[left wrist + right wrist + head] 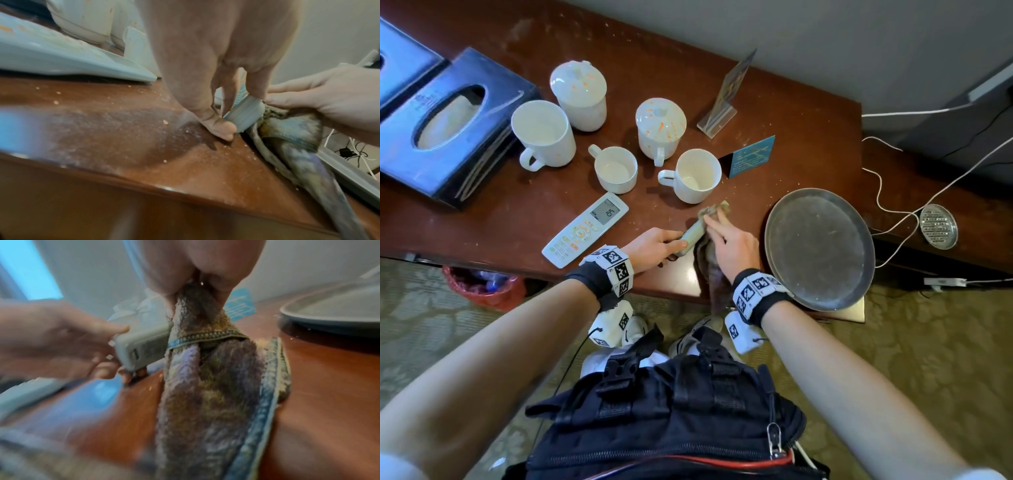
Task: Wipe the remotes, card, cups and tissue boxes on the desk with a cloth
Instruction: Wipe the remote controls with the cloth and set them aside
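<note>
My forearms (493,346) converge: left hand (654,245) pinches the slim remote (693,233), right hand (731,248) grips the cloth (710,272) round it.

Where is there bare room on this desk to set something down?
Free: the desk strip between the lidded cups and the wall; the patch between tissue box and white remote. Crowded: among the open mugs and beside the tray.
</note>
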